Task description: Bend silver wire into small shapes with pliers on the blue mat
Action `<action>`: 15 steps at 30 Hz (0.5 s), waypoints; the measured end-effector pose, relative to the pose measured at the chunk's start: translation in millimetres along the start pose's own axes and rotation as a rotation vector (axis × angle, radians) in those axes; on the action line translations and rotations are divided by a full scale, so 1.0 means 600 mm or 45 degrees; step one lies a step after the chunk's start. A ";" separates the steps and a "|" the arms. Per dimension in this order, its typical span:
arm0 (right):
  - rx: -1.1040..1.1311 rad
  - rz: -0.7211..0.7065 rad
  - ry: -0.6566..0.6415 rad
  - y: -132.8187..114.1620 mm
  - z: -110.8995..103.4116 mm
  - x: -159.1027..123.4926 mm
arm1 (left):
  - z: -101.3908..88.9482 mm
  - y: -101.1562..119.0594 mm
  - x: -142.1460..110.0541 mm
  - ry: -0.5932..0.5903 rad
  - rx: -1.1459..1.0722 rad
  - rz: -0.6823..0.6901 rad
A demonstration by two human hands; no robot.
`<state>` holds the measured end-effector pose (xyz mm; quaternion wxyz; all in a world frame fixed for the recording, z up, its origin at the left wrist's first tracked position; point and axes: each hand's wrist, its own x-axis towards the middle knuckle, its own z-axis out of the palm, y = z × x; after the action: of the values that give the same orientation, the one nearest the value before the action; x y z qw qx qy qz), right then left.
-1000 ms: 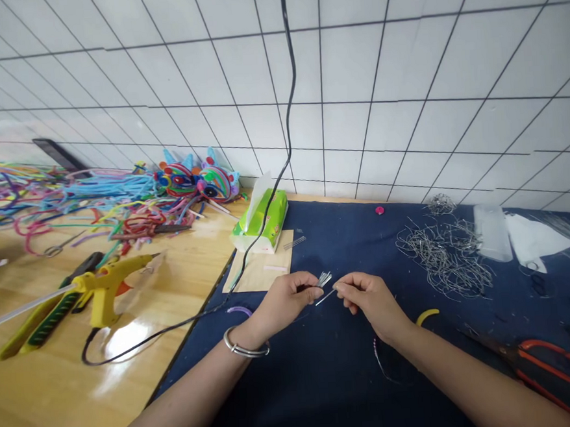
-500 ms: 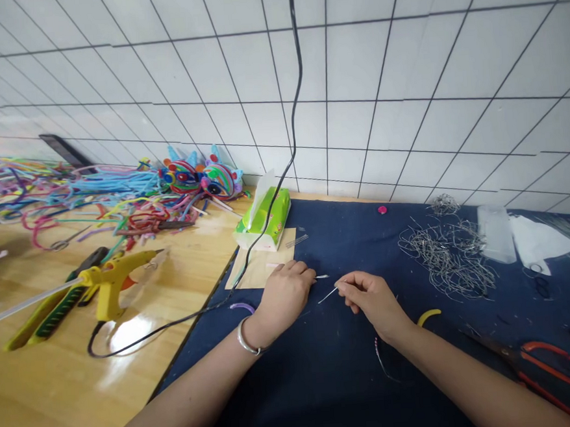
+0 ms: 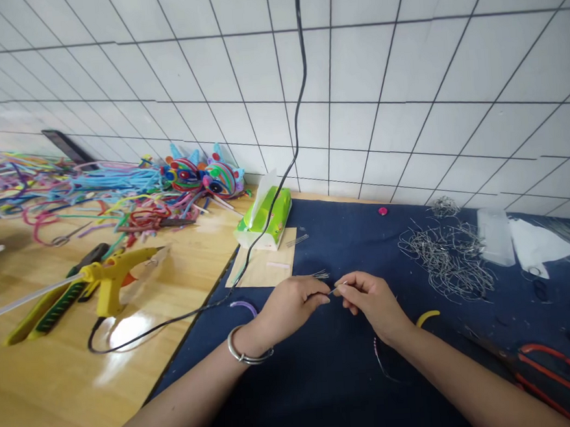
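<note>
In a pinch of thumb and forefinger, my right hand (image 3: 369,298) holds a thin pale strand (image 3: 336,289) above the dark blue cloth. My left hand (image 3: 298,303) has its fingertips closed at the strand's other end; whether a second piece is between them is too small to make out. Just behind the left fingers lies a small bundle of short thin wires (image 3: 320,275). A curved purple piece (image 3: 245,305) rests by the left wrist. Near my right forearm are a curved yellow piece (image 3: 427,317) and a wire strung with small pink beads (image 3: 377,353).
A tangle of silvery wires (image 3: 444,257) and red-handled scissors (image 3: 559,367) lie to the right. At left are a yellow glue gun (image 3: 111,277), pliers (image 3: 61,297) and colourful pipe cleaners (image 3: 112,183). A black cable (image 3: 295,135) hangs past a green tissue pack (image 3: 278,217).
My left hand has moved from beside the short wires toward me and right, bringing its fingertips to the strand's free end. My right hand has barely moved.
</note>
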<state>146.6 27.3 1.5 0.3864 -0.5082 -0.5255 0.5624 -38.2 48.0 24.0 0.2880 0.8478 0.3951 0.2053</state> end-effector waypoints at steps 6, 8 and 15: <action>-0.748 -0.540 0.144 -0.008 -0.006 -0.001 | 0.002 0.000 -0.005 0.017 0.352 0.040; -1.130 -0.801 0.151 -0.015 -0.008 -0.004 | 0.004 0.003 -0.006 0.032 0.492 0.067; -1.749 -0.983 0.024 -0.022 -0.005 -0.012 | 0.015 0.019 -0.002 0.024 0.797 0.119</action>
<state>149.5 23.1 16.0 0.1583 -0.4194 -0.8914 -0.0665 -27.6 38.4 24.8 -0.0001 0.9106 0.4023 0.0946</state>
